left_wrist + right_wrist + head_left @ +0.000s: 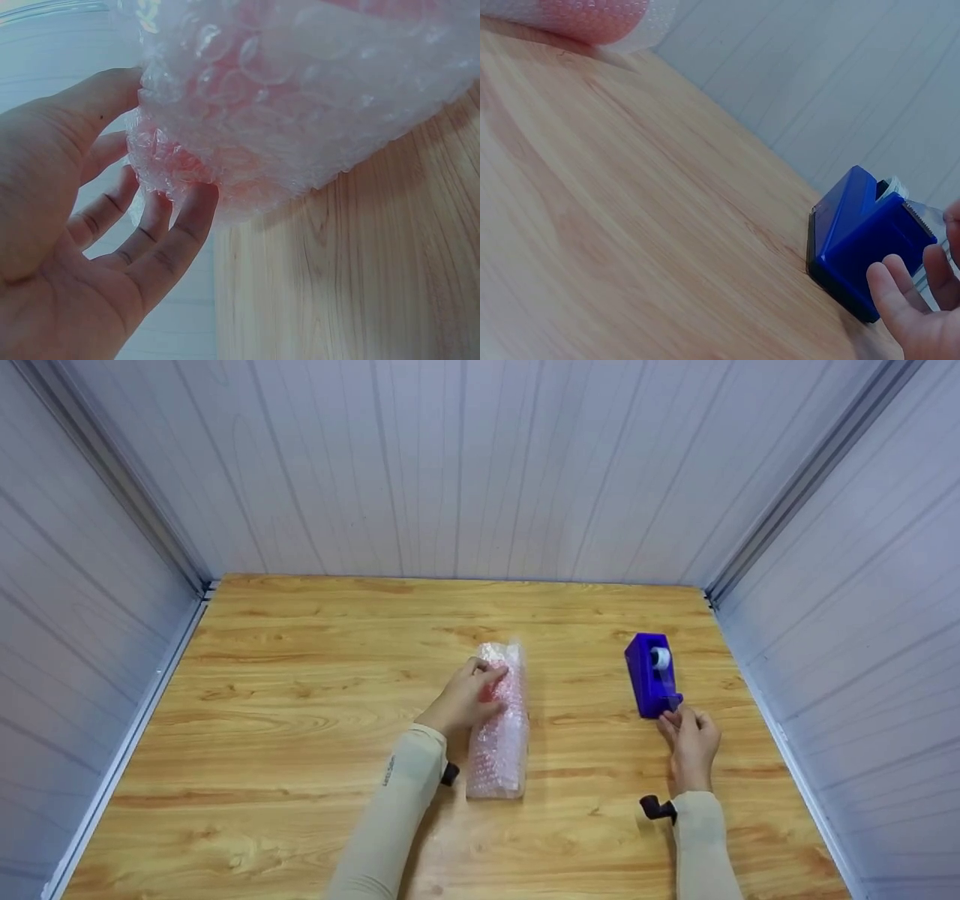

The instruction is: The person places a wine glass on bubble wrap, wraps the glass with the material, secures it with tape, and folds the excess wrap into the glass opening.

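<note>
A long bundle in clear bubble wrap [499, 754], pinkish inside, lies lengthwise on the wooden table. My left hand [463, 697] holds it near its far end; in the left wrist view the thumb and bent fingers [196, 214] touch the bubble wrap from two sides. To the right stands a blue tape dispenser [643, 679] with a white tape roll [661, 658] in it. At its near, toothed end, my right hand [694, 742] pinches the free end of the clear tape [928, 213]. Part of the right hand is cut off by the right wrist view's edge.
The wooden table [300, 682] is enclosed by pale panelled walls [450, 472] at the back and both sides. Dark wrist-worn devices [658, 808] stick out from both beige sleeves [401, 802]. A gap of bare tabletop separates the bundle from the dispenser.
</note>
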